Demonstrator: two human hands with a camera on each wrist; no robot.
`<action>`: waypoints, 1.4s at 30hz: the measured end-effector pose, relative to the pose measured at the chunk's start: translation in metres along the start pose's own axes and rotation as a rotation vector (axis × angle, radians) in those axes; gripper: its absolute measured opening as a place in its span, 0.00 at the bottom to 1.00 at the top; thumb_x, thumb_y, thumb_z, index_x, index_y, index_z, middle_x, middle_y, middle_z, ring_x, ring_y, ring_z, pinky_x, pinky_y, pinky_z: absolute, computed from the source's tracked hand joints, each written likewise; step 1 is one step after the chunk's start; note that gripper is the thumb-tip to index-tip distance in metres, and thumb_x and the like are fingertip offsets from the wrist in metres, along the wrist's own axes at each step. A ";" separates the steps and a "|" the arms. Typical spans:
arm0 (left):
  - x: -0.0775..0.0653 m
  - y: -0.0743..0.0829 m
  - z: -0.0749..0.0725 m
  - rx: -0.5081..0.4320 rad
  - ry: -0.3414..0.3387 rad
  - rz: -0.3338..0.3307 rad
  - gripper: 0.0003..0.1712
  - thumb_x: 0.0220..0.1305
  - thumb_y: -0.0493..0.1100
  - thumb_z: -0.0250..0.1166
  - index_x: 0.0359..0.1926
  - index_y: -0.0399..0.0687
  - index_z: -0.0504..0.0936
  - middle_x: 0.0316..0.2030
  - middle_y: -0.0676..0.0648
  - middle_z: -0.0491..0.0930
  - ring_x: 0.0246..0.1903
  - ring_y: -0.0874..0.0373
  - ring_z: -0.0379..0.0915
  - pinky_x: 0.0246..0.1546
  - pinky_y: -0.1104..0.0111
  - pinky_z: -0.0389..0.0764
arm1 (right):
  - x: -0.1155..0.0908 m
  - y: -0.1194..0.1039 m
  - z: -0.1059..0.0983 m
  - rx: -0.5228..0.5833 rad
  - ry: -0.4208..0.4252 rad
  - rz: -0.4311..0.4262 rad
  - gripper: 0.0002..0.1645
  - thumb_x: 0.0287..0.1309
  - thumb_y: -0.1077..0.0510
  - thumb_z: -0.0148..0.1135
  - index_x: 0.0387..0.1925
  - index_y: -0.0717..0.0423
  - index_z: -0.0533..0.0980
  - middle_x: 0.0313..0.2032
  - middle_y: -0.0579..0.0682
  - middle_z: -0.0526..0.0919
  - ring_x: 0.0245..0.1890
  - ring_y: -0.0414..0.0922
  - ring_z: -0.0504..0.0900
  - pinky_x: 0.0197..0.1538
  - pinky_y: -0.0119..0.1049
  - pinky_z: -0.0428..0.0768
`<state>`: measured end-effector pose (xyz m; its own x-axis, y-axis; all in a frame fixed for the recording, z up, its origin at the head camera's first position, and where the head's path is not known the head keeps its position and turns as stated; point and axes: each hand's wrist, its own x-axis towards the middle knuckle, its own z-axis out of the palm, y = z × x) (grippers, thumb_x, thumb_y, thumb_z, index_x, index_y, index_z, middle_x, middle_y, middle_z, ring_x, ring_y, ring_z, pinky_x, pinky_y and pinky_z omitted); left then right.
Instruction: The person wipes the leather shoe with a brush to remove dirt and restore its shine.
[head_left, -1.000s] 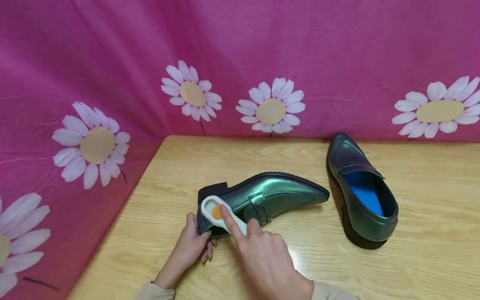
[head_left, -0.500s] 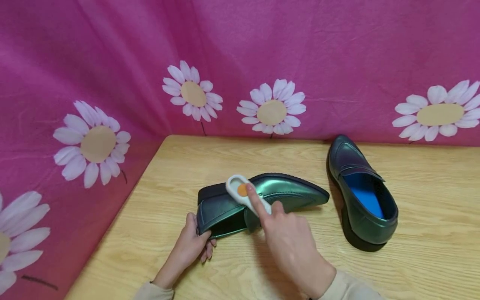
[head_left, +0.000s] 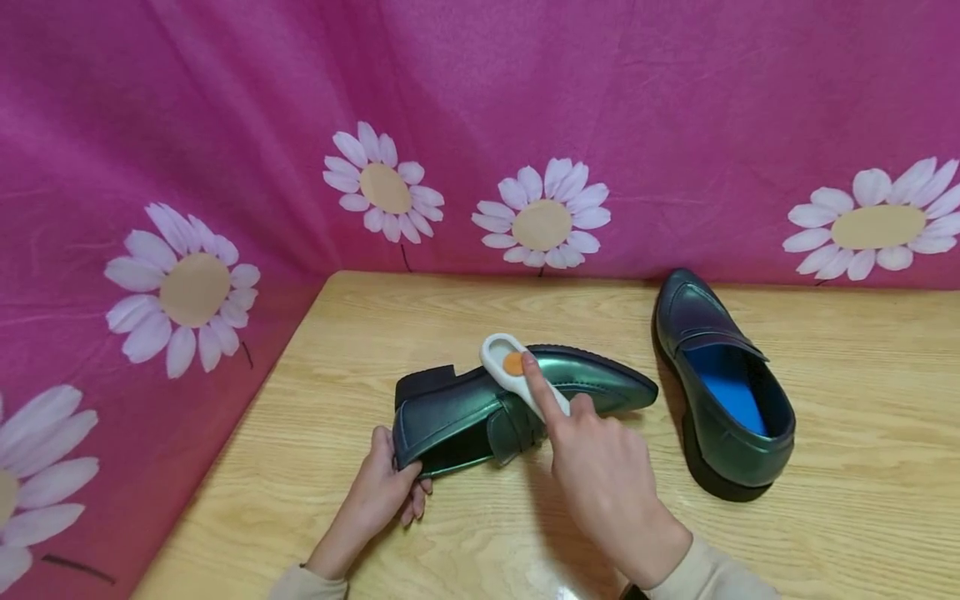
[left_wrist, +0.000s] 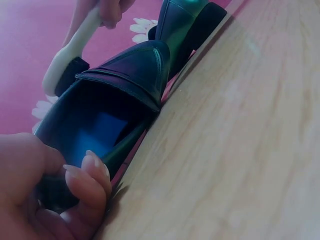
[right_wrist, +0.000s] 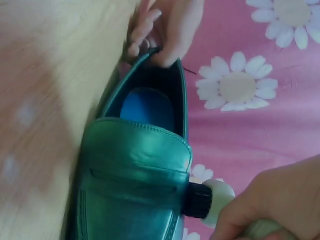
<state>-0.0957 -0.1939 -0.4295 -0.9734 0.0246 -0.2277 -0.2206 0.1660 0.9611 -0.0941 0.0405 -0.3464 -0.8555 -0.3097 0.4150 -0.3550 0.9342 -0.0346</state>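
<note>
A shiny dark-green loafer (head_left: pixel 457 425) lies tilted on its side, sole away from me and toe to the right. My left hand (head_left: pixel 381 492) grips its heel end, thumb inside the opening, as the left wrist view also shows. In my right hand (head_left: pixel 600 475) is a white shoe brush (head_left: pixel 498 350) with an orange spot, the index finger stretched along its back. Its dark bristles (right_wrist: pixel 197 200) touch the loafer's side near the strap in the right wrist view. From the head view the bristles are hidden under the brush.
The matching loafer (head_left: pixel 738 417) with a blue insole stands upright at the right, its toe by the back cloth. A pink cloth (head_left: pixel 637 100) with white daisies hangs behind and left of the wooden table (head_left: pixel 862 400).
My right hand has moved the brush from the loafer's heel area rightward and away from me to its middle. The left hand and both loafers stay in place.
</note>
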 end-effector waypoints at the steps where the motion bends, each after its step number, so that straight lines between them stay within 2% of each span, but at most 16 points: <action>1: 0.000 0.000 0.000 0.001 -0.002 -0.002 0.13 0.67 0.28 0.47 0.46 0.38 0.52 0.22 0.42 0.74 0.11 0.55 0.69 0.10 0.68 0.69 | -0.001 -0.001 0.000 -0.009 0.011 -0.005 0.50 0.45 0.67 0.67 0.70 0.41 0.62 0.18 0.52 0.65 0.07 0.44 0.61 0.10 0.36 0.63; 7: -0.002 -0.001 0.000 0.017 0.025 -0.023 0.14 0.66 0.27 0.48 0.46 0.38 0.52 0.21 0.42 0.74 0.10 0.54 0.68 0.09 0.68 0.68 | -0.012 -0.028 0.007 -0.044 0.048 -0.178 0.47 0.47 0.65 0.66 0.70 0.44 0.63 0.19 0.49 0.64 0.07 0.40 0.61 0.10 0.32 0.63; 9: -0.002 0.000 0.000 0.010 0.025 -0.015 0.15 0.66 0.28 0.48 0.47 0.39 0.52 0.20 0.42 0.74 0.11 0.54 0.68 0.09 0.68 0.68 | -0.013 -0.031 0.006 -0.038 0.040 -0.192 0.48 0.47 0.64 0.66 0.70 0.43 0.62 0.19 0.49 0.64 0.07 0.40 0.62 0.11 0.33 0.63; 14: -0.001 0.002 0.002 -0.003 0.004 -0.010 0.14 0.66 0.28 0.47 0.47 0.39 0.52 0.19 0.42 0.74 0.11 0.55 0.68 0.09 0.69 0.68 | -0.009 -0.009 -0.001 0.001 0.001 -0.078 0.47 0.47 0.61 0.70 0.70 0.42 0.63 0.19 0.51 0.66 0.08 0.42 0.61 0.10 0.34 0.62; 19: -0.001 0.004 0.003 0.033 0.011 -0.023 0.12 0.67 0.28 0.47 0.44 0.39 0.53 0.20 0.42 0.75 0.11 0.56 0.68 0.10 0.69 0.68 | -0.007 0.026 -0.012 0.022 -0.053 0.065 0.48 0.49 0.66 0.65 0.71 0.42 0.60 0.20 0.53 0.68 0.08 0.46 0.61 0.10 0.37 0.64; 21: -0.002 0.006 0.003 0.127 0.060 -0.003 0.12 0.64 0.29 0.52 0.40 0.39 0.56 0.18 0.43 0.76 0.10 0.57 0.69 0.10 0.69 0.69 | -0.007 0.038 -0.017 0.022 -0.079 0.099 0.48 0.50 0.67 0.64 0.71 0.42 0.59 0.19 0.54 0.67 0.09 0.46 0.62 0.11 0.38 0.64; 24: -0.003 0.011 -0.001 0.436 0.200 0.106 0.14 0.57 0.33 0.64 0.32 0.40 0.63 0.17 0.50 0.73 0.13 0.61 0.68 0.15 0.70 0.70 | -0.009 0.051 -0.023 0.032 -0.116 0.115 0.48 0.50 0.66 0.64 0.72 0.43 0.58 0.19 0.53 0.66 0.09 0.47 0.62 0.11 0.39 0.66; 27: -0.003 0.020 -0.005 0.736 0.351 0.209 0.15 0.50 0.37 0.71 0.25 0.43 0.69 0.16 0.53 0.68 0.17 0.62 0.66 0.20 0.72 0.66 | -0.011 0.063 -0.029 0.063 -0.126 0.114 0.49 0.50 0.67 0.64 0.72 0.45 0.57 0.18 0.53 0.66 0.09 0.46 0.62 0.11 0.38 0.65; 28: -0.001 0.025 -0.006 0.802 0.380 0.243 0.15 0.51 0.38 0.71 0.22 0.43 0.70 0.16 0.53 0.66 0.18 0.61 0.64 0.20 0.71 0.64 | -0.012 0.068 -0.032 0.071 -0.118 0.118 0.48 0.51 0.67 0.64 0.72 0.45 0.57 0.18 0.53 0.66 0.09 0.46 0.61 0.11 0.38 0.65; 30: 0.002 0.035 -0.005 0.884 0.395 0.275 0.15 0.54 0.40 0.68 0.19 0.44 0.70 0.14 0.53 0.65 0.17 0.59 0.63 0.18 0.70 0.62 | -0.014 0.079 -0.037 0.084 -0.113 0.128 0.49 0.51 0.67 0.63 0.73 0.45 0.55 0.18 0.52 0.66 0.09 0.46 0.61 0.11 0.38 0.63; 33: 0.008 0.051 -0.007 0.953 0.389 0.275 0.19 0.58 0.42 0.62 0.14 0.47 0.68 0.12 0.52 0.63 0.15 0.56 0.61 0.16 0.68 0.59 | -0.019 0.096 -0.045 0.100 -0.109 0.135 0.51 0.52 0.66 0.63 0.74 0.44 0.52 0.17 0.51 0.66 0.10 0.46 0.63 0.12 0.40 0.64; 36: 0.019 0.066 -0.013 0.949 0.350 0.239 0.21 0.60 0.43 0.59 0.11 0.47 0.68 0.12 0.53 0.61 0.15 0.57 0.60 0.16 0.67 0.57 | -0.024 0.114 -0.052 0.102 -0.108 0.134 0.56 0.49 0.66 0.65 0.75 0.44 0.48 0.17 0.50 0.66 0.10 0.47 0.65 0.13 0.43 0.65; 38: 0.029 0.077 -0.018 0.888 0.292 0.175 0.22 0.61 0.44 0.57 0.11 0.46 0.71 0.10 0.53 0.63 0.13 0.57 0.62 0.15 0.68 0.57 | -0.029 0.126 -0.056 0.105 -0.097 0.133 0.58 0.47 0.67 0.66 0.75 0.45 0.47 0.17 0.49 0.66 0.11 0.47 0.65 0.13 0.43 0.64; 42: 0.053 0.096 -0.028 0.743 0.132 0.047 0.19 0.62 0.42 0.54 0.15 0.40 0.77 0.09 0.51 0.73 0.12 0.58 0.72 0.14 0.70 0.68 | -0.039 0.147 -0.059 0.115 -0.101 0.146 0.60 0.44 0.68 0.66 0.75 0.47 0.46 0.17 0.48 0.66 0.12 0.44 0.63 0.14 0.38 0.62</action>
<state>-0.1707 -0.2042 -0.3449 -0.9904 -0.0628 -0.1233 -0.1249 0.7899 0.6004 -0.0910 0.2003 -0.3136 -0.9325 -0.1939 0.3047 -0.2598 0.9461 -0.1932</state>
